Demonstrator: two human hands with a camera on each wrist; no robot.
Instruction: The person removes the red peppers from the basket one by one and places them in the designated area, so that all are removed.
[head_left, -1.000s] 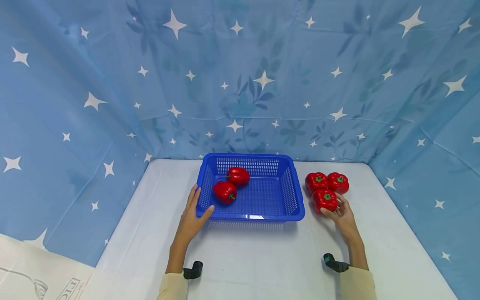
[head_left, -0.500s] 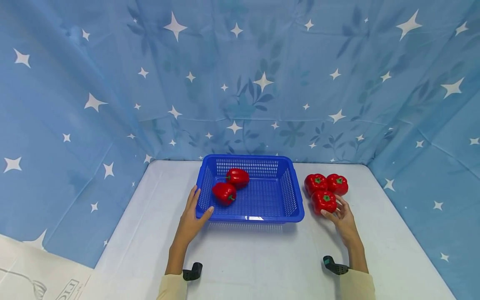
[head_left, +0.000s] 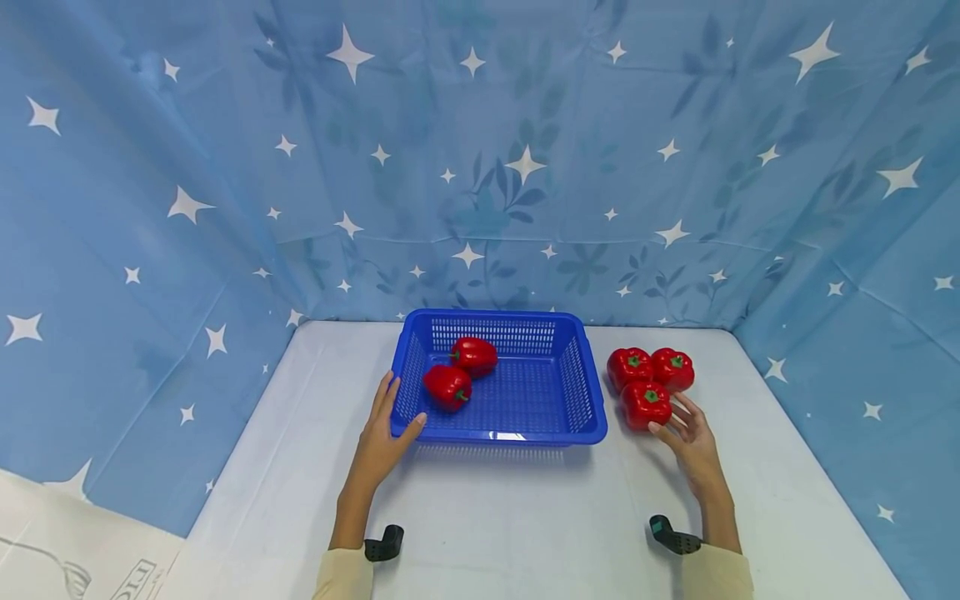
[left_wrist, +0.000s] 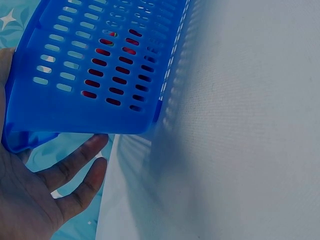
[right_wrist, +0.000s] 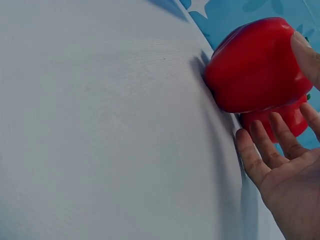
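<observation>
In front of a blue basket (head_left: 457, 434) on the white table (head_left: 510, 517), nearest the viewer: left sleeve (head_left: 344, 575) and right sleeve (head_left: 717, 575), each with a black wrist device (head_left: 384, 543). Left hand (head_left: 381, 446): at the basket's front left corner, unclenched, its straight fingers against the side and its thumb over the rim. Right hand (head_left: 693, 450): right of the basket, released, fingers spread beside the front pepper (head_left: 647, 407); thumb contact cannot be told. This red pepper stands stem up, right of the basket. Inside the basket's left half lie the near pepper (head_left: 447, 388) and the far pepper (head_left: 475, 356). Right of the basket, behind the front pepper: two more, the rear left pepper (head_left: 628, 368) and rear right pepper (head_left: 672, 369). Beyond the basket: a starred blue curtain (head_left: 480, 167).
</observation>
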